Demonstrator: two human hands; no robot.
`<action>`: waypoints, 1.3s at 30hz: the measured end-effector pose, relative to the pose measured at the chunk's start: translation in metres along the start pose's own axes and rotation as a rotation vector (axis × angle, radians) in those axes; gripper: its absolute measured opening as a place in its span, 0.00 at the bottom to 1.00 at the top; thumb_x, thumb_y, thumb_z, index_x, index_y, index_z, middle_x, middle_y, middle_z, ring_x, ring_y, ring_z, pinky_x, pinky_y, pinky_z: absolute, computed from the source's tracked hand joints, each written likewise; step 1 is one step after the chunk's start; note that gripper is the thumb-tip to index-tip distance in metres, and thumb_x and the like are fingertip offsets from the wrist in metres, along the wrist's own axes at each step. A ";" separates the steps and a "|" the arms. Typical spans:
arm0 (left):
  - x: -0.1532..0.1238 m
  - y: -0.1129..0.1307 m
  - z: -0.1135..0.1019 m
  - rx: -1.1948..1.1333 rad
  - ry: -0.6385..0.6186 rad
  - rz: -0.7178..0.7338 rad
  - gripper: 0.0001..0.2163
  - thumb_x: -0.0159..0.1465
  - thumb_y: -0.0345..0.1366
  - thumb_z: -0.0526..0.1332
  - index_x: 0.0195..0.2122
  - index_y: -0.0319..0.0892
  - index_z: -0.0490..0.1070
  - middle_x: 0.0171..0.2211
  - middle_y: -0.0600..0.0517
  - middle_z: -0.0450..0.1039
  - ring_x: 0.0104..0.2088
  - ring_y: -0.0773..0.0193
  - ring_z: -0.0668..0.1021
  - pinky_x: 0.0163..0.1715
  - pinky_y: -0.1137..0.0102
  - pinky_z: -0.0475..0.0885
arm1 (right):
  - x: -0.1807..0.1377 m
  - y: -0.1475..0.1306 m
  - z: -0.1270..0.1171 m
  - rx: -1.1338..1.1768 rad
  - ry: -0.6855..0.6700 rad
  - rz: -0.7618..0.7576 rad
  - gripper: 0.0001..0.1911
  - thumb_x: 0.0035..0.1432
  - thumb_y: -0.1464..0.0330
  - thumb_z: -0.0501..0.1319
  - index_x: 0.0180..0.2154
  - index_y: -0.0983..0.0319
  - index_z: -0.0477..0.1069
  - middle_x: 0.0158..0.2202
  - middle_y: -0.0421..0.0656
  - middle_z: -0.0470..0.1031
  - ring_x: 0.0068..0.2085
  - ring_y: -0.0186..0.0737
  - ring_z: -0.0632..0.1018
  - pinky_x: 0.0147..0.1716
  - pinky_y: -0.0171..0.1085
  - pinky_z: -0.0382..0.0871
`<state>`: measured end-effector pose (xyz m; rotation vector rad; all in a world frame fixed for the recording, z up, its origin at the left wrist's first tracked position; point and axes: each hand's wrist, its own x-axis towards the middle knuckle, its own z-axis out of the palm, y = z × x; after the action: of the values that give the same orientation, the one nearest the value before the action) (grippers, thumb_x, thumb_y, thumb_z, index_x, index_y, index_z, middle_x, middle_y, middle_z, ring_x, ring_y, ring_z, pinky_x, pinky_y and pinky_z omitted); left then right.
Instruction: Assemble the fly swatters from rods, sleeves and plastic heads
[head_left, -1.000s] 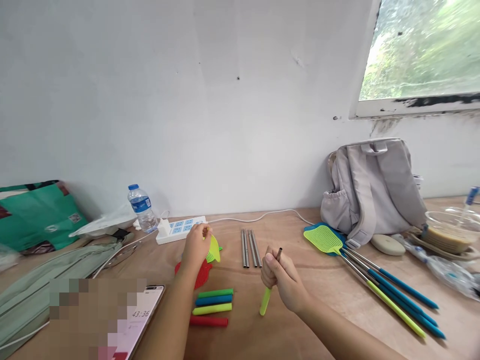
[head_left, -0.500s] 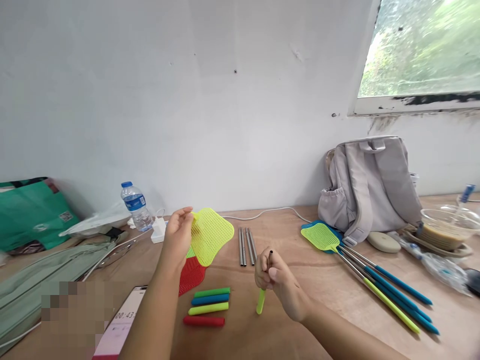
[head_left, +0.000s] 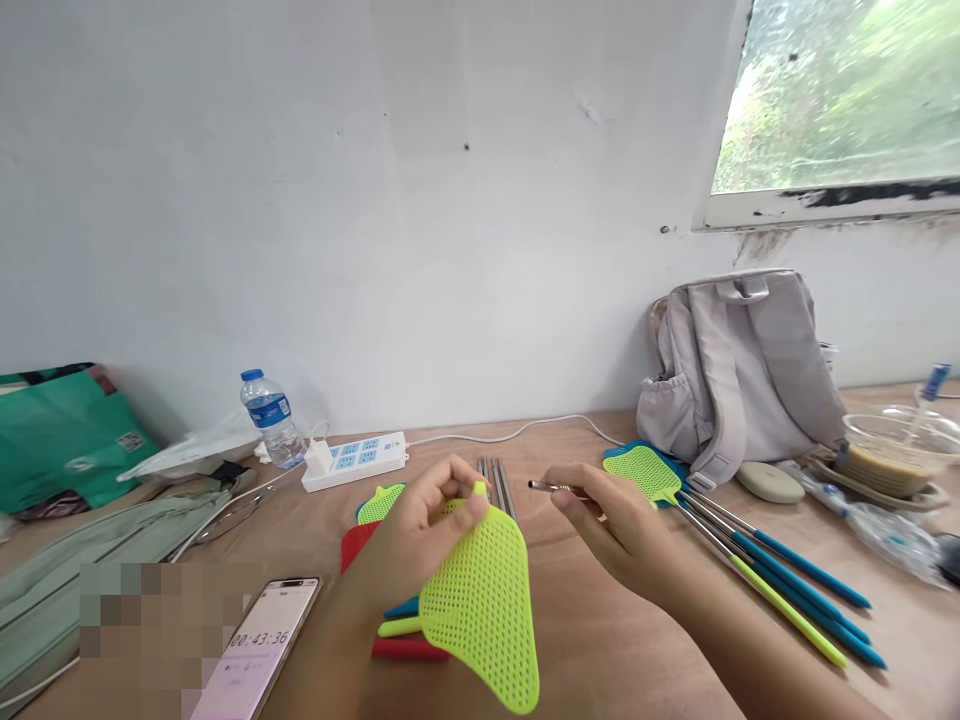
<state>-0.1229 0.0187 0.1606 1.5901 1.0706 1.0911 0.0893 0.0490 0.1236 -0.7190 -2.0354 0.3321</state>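
My left hand [head_left: 427, 530] pinches a yellow-green fly swatter head [head_left: 487, 600] by its short neck, the mesh hanging below my fingers. Across from it, my right hand [head_left: 622, 525] is closed on a metal rod [head_left: 541, 486], whose open end points left toward the neck. A gap separates the rod from the neck, and the rod's other end is hidden in my hand. Several metal rods [head_left: 507, 495] lie behind. Partly covered by my left hand and the mesh are a red swatter head [head_left: 355, 545], a green one [head_left: 377, 507], and blue, yellow and red handle tubes [head_left: 409, 650].
At right lie several whole fly swatters [head_left: 795, 595] before a grey backpack [head_left: 750, 370]. A cup of brown drink [head_left: 885, 465] stands farther right. A power strip [head_left: 367, 460], water bottle [head_left: 271, 420] and phone [head_left: 262, 640] are on the left.
My left hand has brought the swatter head right and turned it mesh-down. The rod in my right hand has gone from upright to lying level, its end pointing left.
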 end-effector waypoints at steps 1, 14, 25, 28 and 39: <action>-0.004 0.004 0.004 0.131 -0.031 0.039 0.07 0.58 0.41 0.59 0.31 0.44 0.65 0.27 0.57 0.66 0.25 0.70 0.69 0.25 0.75 0.63 | 0.000 -0.004 -0.006 -0.079 -0.034 -0.049 0.07 0.62 0.68 0.50 0.39 0.59 0.65 0.26 0.39 0.68 0.26 0.32 0.67 0.24 0.32 0.56; -0.009 0.009 0.007 0.986 -0.201 0.397 0.07 0.61 0.39 0.58 0.28 0.44 0.68 0.27 0.60 0.75 0.27 0.69 0.71 0.34 0.69 0.58 | 0.001 -0.023 -0.022 -0.487 -0.136 -0.361 0.07 0.57 0.73 0.53 0.32 0.60 0.69 0.26 0.39 0.72 0.26 0.33 0.67 0.27 0.35 0.53; -0.006 -0.006 0.021 1.560 0.005 0.907 0.14 0.60 0.21 0.50 0.19 0.42 0.60 0.16 0.58 0.63 0.17 0.68 0.62 0.26 0.67 0.55 | -0.010 -0.023 0.007 -0.592 -0.138 -0.335 0.20 0.41 0.72 0.52 0.40 0.63 0.61 0.36 0.47 0.72 0.28 0.40 0.69 0.25 0.37 0.55; -0.007 -0.006 0.025 1.595 -0.005 0.932 0.14 0.57 0.18 0.49 0.20 0.42 0.61 0.17 0.57 0.63 0.19 0.68 0.64 0.29 0.66 0.58 | -0.012 -0.023 0.008 -0.607 -0.114 -0.347 0.18 0.39 0.72 0.51 0.37 0.63 0.58 0.37 0.48 0.71 0.27 0.40 0.69 0.24 0.38 0.56; -0.009 -0.004 0.034 1.568 0.030 1.016 0.13 0.59 0.20 0.48 0.24 0.41 0.65 0.19 0.55 0.66 0.20 0.67 0.66 0.33 0.63 0.64 | -0.014 -0.024 0.014 -0.618 -0.042 -0.387 0.19 0.34 0.73 0.49 0.34 0.61 0.52 0.31 0.45 0.68 0.25 0.40 0.67 0.21 0.37 0.52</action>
<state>-0.0933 0.0047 0.1483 3.6350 1.1693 0.7328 0.0753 0.0222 0.1181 -0.6547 -2.2741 -0.5307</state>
